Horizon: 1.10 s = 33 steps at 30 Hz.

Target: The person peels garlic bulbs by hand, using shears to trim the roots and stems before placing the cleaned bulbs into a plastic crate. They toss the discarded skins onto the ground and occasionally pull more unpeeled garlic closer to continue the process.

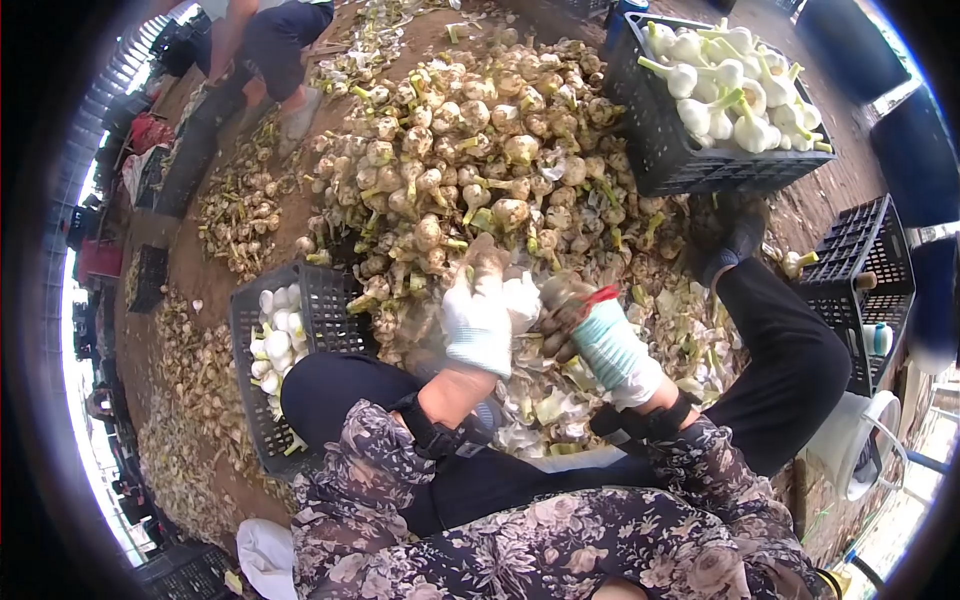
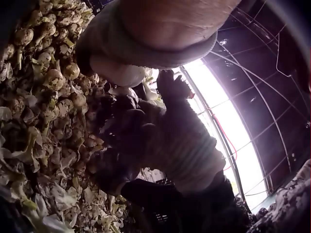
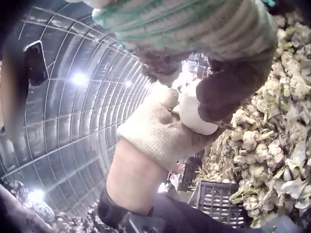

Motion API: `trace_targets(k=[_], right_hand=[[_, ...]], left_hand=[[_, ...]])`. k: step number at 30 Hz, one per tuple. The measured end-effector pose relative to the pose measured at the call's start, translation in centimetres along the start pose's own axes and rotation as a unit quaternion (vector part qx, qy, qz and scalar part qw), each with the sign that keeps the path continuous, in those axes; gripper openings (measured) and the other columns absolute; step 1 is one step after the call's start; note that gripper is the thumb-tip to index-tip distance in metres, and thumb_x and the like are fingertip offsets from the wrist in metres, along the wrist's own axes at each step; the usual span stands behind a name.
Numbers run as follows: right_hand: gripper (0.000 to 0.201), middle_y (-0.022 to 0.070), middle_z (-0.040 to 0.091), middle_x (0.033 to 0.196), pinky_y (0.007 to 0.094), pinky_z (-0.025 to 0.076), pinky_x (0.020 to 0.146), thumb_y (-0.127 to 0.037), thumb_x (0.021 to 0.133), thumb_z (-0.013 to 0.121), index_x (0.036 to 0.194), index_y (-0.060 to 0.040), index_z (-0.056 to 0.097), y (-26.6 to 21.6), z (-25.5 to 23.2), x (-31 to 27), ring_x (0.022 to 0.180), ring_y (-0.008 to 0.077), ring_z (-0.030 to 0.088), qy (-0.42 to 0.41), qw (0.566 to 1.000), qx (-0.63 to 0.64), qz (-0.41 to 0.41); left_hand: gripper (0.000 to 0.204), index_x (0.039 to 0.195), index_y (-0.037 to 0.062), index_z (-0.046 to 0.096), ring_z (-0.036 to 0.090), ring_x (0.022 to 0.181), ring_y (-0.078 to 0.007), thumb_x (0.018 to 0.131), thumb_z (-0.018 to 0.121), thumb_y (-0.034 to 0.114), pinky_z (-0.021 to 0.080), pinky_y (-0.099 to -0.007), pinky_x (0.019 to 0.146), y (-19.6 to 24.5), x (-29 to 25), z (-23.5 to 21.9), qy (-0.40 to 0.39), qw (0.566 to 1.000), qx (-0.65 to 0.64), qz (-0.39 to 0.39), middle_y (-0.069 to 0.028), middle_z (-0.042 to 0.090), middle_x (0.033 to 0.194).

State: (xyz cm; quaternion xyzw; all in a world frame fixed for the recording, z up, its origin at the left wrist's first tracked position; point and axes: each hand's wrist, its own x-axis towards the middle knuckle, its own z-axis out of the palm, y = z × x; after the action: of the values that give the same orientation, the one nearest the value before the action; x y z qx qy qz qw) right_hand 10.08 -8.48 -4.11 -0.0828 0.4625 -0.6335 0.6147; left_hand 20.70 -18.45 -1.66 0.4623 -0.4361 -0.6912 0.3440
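Note:
A peeled white garlic bulb (image 1: 522,300) is between my two gloved hands, low over the pile. My left hand (image 1: 478,318), in a white knit glove, grips it; in the right wrist view the left fingers curl round the smooth bulb (image 3: 190,110). My right hand (image 1: 598,335) wears a green-and-white striped glove with dark, soiled fingers and a red strip near the knuckles. Its dark fingertips (image 3: 221,92) press on the bulb's side, bent over it. From the left wrist, the bulb (image 2: 119,73) shows partly under the left glove. Unpeeled garlic (image 1: 450,170) is heaped just ahead.
A black crate (image 1: 720,180) of peeled bulbs stands at upper right, a smaller crate (image 1: 335,310) beside the left knee. Another crate (image 1: 865,270) and a white bucket (image 1: 840,440) are at right. Loose skins (image 1: 550,410) lie between the legs. Another person (image 1: 285,50) is at upper left.

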Motion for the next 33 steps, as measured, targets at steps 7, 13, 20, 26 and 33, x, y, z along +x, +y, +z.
trace_targets(k=[7,13,20,26,33], right_hand=[[0.018,0.0206,0.059,0.064,0.0338,0.044,0.054,-0.015,0.077,0.061,0.083,0.002,0.062,-1.7,3.0,-0.9,0.056,0.0297,0.056,0.126,0.89,-0.435,-0.05],[0.024,0.024,0.057,0.066,0.0346,0.044,0.057,-0.019,0.078,0.061,0.087,0.0033,0.061,-1.7,3.1,-0.6,0.057,0.0321,0.055,0.11,0.876,-0.468,-0.051],[0.016,0.0172,0.063,0.072,0.0315,0.045,0.059,-0.009,0.08,0.053,0.089,0.0025,0.059,3.4,-4.3,3.2,0.068,0.0239,0.061,0.152,0.912,-0.38,-0.025],[0.029,0.006,0.06,0.078,0.0258,0.05,0.058,-0.022,0.088,0.056,0.104,0.0012,0.05,-3.0,-0.1,-1.7,0.064,0.0154,0.06,0.069,0.997,-0.038,-0.009],[0.019,0.0021,0.057,0.076,0.021,0.041,0.054,-0.008,0.083,0.055,0.1,-0.0003,0.053,-2.9,0.8,-1.6,0.06,0.0077,0.05,0.097,0.97,-0.204,-0.09]], left_hand=[[0.031,0.117,-0.0025,0.048,0.058,0.083,-0.0157,0.093,0.044,0.016,0.048,-0.0253,0.071,-2.1,0.3,-0.4,-0.014,0.998,-0.031,0.047,-0.0125,0.059,0.102],[0.029,0.115,-0.0064,0.05,0.059,0.091,-0.0196,0.089,0.043,0.005,0.047,-0.0269,0.079,-1.2,-0.8,0.4,0.026,0.935,0.212,0.283,-0.0124,0.06,0.105],[0.033,0.116,-0.0019,0.049,0.059,0.062,-0.0136,0.093,0.047,0.022,0.051,-0.0235,0.057,0.1,0.1,-0.2,0.008,0.991,0.091,0.101,-0.0084,0.063,0.081],[0.036,0.118,0.0004,0.049,0.06,0.073,-0.0169,0.093,0.046,0.026,0.052,-0.0284,0.062,0.1,0.8,-0.3,-0.037,0.999,-0.017,-0.014,-0.0099,0.061,0.092],[0.039,0.121,-0.0041,0.044,0.061,0.083,-0.0198,0.092,0.044,0.022,0.053,-0.0312,0.067,0.6,0.7,-0.8,-0.145,0.987,-0.007,0.069,-0.0135,0.057,0.103]])
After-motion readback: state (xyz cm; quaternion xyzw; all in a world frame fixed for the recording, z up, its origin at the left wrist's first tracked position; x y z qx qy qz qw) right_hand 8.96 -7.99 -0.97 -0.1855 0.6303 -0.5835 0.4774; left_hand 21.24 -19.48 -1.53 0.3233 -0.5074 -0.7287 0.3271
